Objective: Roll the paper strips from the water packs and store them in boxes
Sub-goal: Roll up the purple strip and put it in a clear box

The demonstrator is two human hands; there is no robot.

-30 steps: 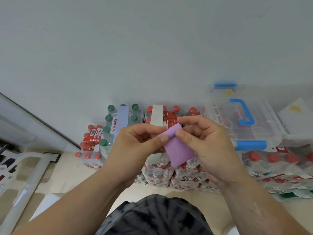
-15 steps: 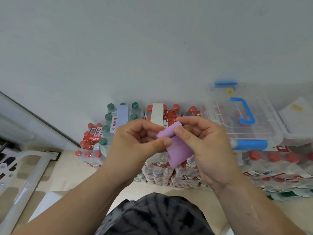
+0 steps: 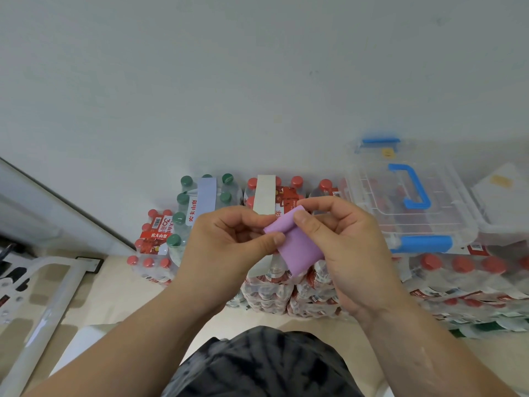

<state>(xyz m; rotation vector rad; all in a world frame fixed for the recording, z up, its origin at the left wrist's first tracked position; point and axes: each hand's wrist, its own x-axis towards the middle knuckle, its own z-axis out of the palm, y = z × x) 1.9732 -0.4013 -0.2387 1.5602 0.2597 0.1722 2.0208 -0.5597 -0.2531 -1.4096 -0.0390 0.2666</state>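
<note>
Water packs [image 3: 269,285] stacked against the wall. Clear box [image 3: 446,213] with blue handle sits on the packs at right. Left hand [image 3: 226,247] and right hand [image 3: 346,245] both pinch the purple paper strip [image 3: 297,250], held mid-air before the packs, top end curled.

- The purple strip [image 3: 297,247] looks like matt, smooth paper.
- The white strip [image 3: 265,194] and the pale blue strip [image 3: 206,193] on the packs are matt paper too.
- The water packs [image 3: 269,290] are wrapped in glossy, crinkled clear plastic film.
- The storage box [image 3: 400,202] is clear hard plastic with a smooth blue plastic handle [image 3: 412,186].
- The wall [image 3: 257,81] is matt and smooth.
</note>
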